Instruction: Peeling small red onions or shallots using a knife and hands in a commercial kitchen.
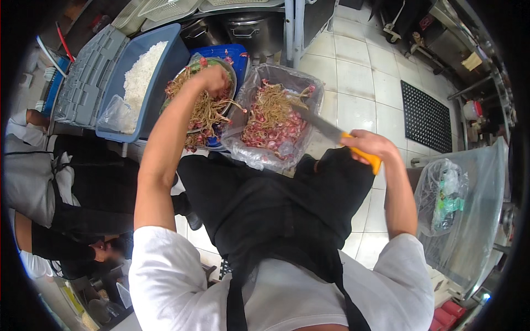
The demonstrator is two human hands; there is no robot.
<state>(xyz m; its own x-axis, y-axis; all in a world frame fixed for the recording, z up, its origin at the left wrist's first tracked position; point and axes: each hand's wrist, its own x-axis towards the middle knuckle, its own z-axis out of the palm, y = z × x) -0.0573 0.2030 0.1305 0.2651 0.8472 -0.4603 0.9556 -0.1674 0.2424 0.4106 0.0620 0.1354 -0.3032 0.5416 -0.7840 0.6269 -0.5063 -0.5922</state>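
My right hand [366, 145] grips the yellow handle of a knife [325, 124], its wide blade pointing left over a bin lined with clear plastic [316, 89]. Small red shallots [275, 138] lie in the bin, with a bundle of dry stalks or roots [271, 103] on top. My left hand [215, 80] is over a round metal bowl [234, 87] heaped with shallots on long dry stalks [205, 111]. Its fingers are blurred and partly hidden, so whether it holds anything is unclear. The bowl stands on a blue plastic container [242, 51].
Left of the bowl stands a blue-grey tub [176, 37] of white grainy stuff, beside folded grey crates [89, 78]. Metal pots [256, 33] sit on a shelf ahead. Co-workers [29, 178] are at left. A black rubber mat [426, 116] lies on the tiled floor.
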